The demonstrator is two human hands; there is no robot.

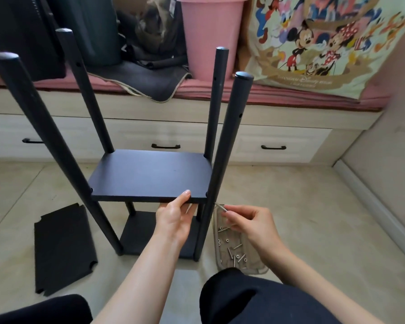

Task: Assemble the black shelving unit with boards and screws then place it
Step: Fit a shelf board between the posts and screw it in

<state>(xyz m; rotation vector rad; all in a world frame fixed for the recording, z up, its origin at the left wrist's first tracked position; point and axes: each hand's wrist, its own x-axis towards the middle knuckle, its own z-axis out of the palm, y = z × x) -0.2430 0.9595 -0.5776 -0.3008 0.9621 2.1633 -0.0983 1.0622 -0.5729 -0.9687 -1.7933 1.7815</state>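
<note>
The black shelving unit stands on the floor on several round poles, with a bottom board (136, 237) and a middle board (147, 174) fitted. My left hand (173, 220) grips the middle board's front edge near the front right pole (222, 164), thumb on top. Just right of that pole, my right hand (248, 223) pinches a silver screw (220, 207) whose tip points at the pole below the board. One loose black board (61, 249) lies flat on the floor to the left.
A grey tray (237, 249) with several screws and nuts sits on the floor under my right hand. A bench with drawers (166, 136) runs behind, holding a pink bin (211, 38), dark bags and a cartoon-print bag (313, 43). My knees fill the bottom edge.
</note>
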